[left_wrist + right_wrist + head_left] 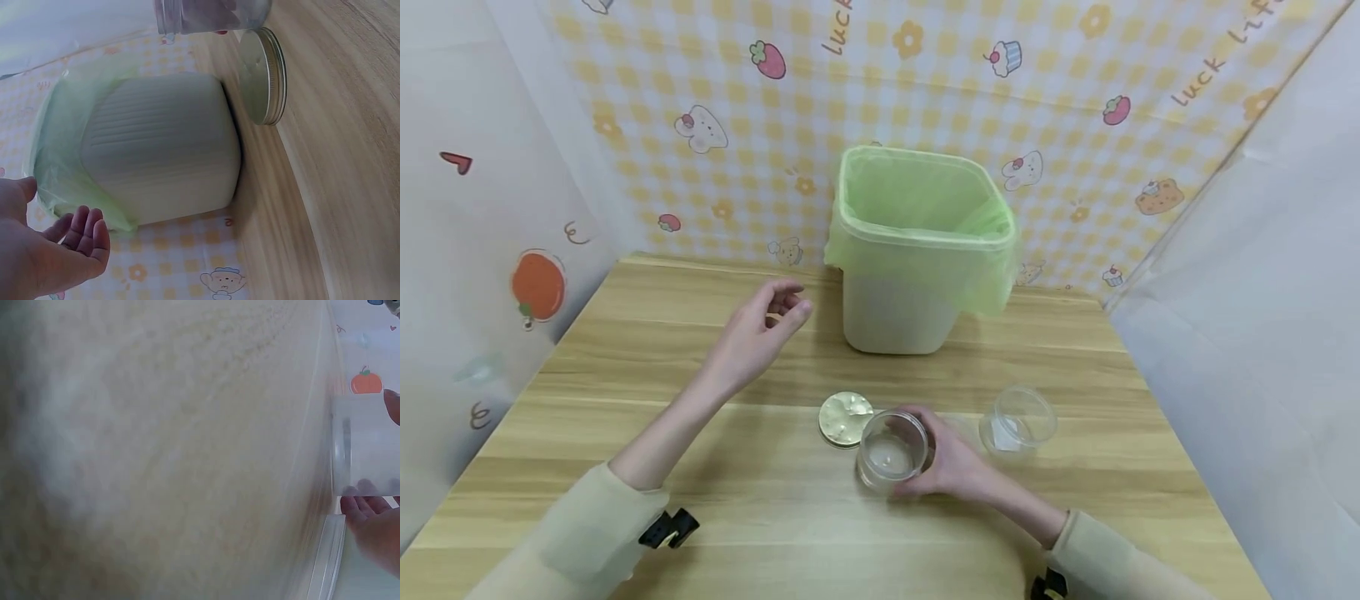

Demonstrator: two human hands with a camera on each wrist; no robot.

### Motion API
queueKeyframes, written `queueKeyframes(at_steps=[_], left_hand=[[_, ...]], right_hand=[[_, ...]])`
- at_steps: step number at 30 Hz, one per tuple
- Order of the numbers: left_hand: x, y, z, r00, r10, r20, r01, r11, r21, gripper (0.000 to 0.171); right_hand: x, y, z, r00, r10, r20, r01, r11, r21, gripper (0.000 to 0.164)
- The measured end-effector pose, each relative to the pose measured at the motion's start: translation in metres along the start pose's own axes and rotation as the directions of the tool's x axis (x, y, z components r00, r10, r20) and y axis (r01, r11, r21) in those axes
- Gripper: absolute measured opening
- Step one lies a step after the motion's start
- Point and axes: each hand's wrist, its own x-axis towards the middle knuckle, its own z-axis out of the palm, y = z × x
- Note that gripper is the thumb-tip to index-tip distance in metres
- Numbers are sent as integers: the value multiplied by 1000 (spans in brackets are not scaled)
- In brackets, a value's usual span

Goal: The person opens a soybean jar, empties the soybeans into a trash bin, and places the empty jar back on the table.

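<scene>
My right hand [953, 462] grips a clear, open-topped jar [889, 457] from its right side, fingers behind it and thumb in front. The jar appears upright at the tabletop, and nothing shows inside it. In the right wrist view, the fingers and thumb [392, 406] lie on opposite sides of the jar [369, 447]. A gold metal lid [844, 419] lies just left of the jar. My left hand [765, 323] hovers above the table, left of the bin [891, 312], fingers loosely bent and holding nothing.
Right of my right hand stands a second clear container [1033, 417] with a whitish patch [1006, 435] at its base. The bin, lined with a green bag [988, 271], stands at the back against a checked cloth [700, 200]. White sheets [1240, 267] hang at both sides.
</scene>
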Motion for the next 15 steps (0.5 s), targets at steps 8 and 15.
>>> queueKeyframes(at_steps=[8,15], left_hand=[[-15,-8,6,994,92,51,-95,994,48,51],[-36,-11,12,970,218,109,-233,960,157,50]], right_hand=[[-9,-5,4,998,-14,59,14,1000,6,118],[-19,-16,-20,991,-54,122,51,998,24,106]])
